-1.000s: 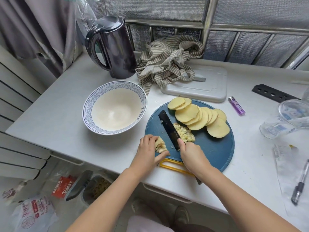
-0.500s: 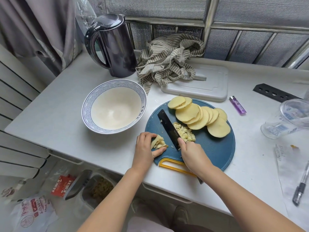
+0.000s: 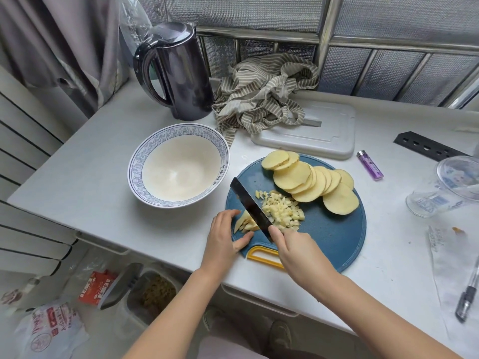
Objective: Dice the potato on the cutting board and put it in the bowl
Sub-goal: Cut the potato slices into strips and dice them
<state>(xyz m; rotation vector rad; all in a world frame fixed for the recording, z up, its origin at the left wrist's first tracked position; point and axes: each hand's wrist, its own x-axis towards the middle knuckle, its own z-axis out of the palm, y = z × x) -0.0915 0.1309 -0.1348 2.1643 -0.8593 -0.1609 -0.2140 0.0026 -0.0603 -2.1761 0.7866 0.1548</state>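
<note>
A round blue cutting board point(image 3: 334, 234) with a yellow handle lies at the table's front edge. Several round potato slices point(image 3: 311, 180) are fanned across its far side. A heap of small potato dice point(image 3: 283, 212) lies mid-board. My right hand point(image 3: 298, 248) grips the handle of a dark knife point(image 3: 250, 204), whose blade rests on a bundle of potato strips point(image 3: 245, 224). My left hand point(image 3: 224, 234) holds those strips from the left, fingers curled over them. An empty white bowl point(image 3: 178, 168) with a blue patterned rim stands left of the board.
A dark kettle point(image 3: 178, 73) and a striped cloth point(image 3: 264, 97) sit at the back, the cloth partly on a white lid point(image 3: 324, 130). A purple lighter point(image 3: 369, 164), a black strip point(image 3: 427, 146), a clear cup point(image 3: 451, 185) and a pen point(image 3: 466, 296) lie to the right.
The knife has worked a little further left through the strips, and the pile of dice right of the blade has grown. Both hands stay in nearly the same place.
</note>
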